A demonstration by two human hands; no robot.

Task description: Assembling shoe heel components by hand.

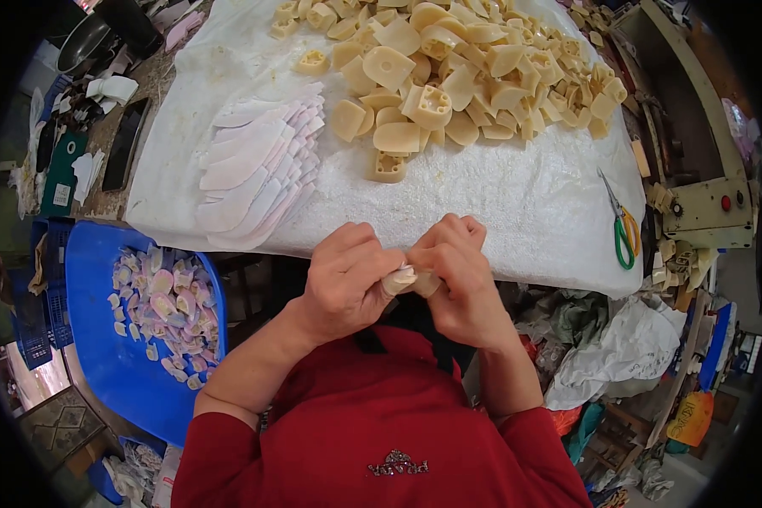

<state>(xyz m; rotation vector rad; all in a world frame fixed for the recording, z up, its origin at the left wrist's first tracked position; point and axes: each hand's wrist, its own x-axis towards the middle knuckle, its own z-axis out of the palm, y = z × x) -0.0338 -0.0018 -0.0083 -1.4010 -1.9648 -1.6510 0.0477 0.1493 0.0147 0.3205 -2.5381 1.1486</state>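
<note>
Close to my body, just off the table's near edge, my left hand (347, 275) and my right hand (459, 279) meet with fingers curled in. Between them they pinch a small beige heel piece (428, 284), mostly covered by the fingers. Something pale wraps or covers the tip of my left thumb; I cannot make out what. On the table ahead, a fanned stack of pale pink cut sheets (258, 161) lies to the left. A large heap of beige plastic shoe heels (449, 76) spreads across the far side, with one heel (387, 167) at its near edge.
A white cloth (415, 212) covers the table. Scissors (621, 220) with green and orange handles lie at its right edge. At lower left stands a blue tub (131, 364) holding many pinkish covered pieces (173, 305). A machine (707, 207) and crumpled plastic (622, 347) are on the right.
</note>
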